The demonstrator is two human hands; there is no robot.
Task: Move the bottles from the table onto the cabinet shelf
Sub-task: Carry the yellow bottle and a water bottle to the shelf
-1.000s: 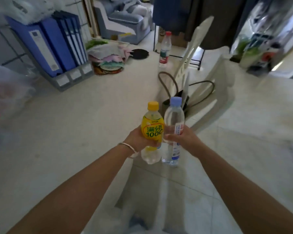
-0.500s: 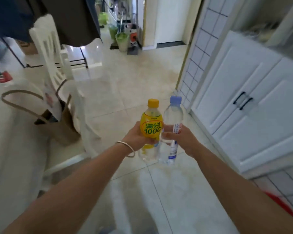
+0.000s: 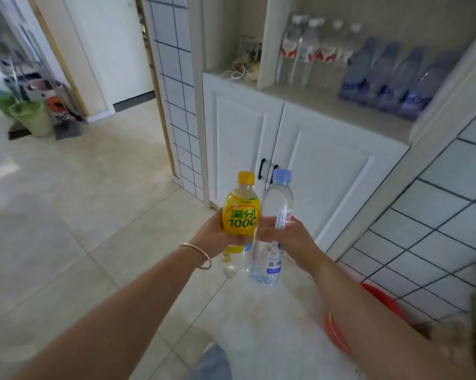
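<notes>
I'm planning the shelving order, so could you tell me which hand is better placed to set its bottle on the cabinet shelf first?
Probably the right hand: its clear bottle is on the side nearer the open shelf, up and to the right.

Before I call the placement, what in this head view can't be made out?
- Purple-labelled bottles on the cabinet shelf: blurred, label unreadable.
- Water bottle label: partly covered by the right hand.
- Shelf's right end: hidden by the cabinet frame.
- Red basin: behind the right forearm.

Shelf front (image 3: 327,105) bare; bottle rows (image 3: 368,69) crowd back.
</notes>
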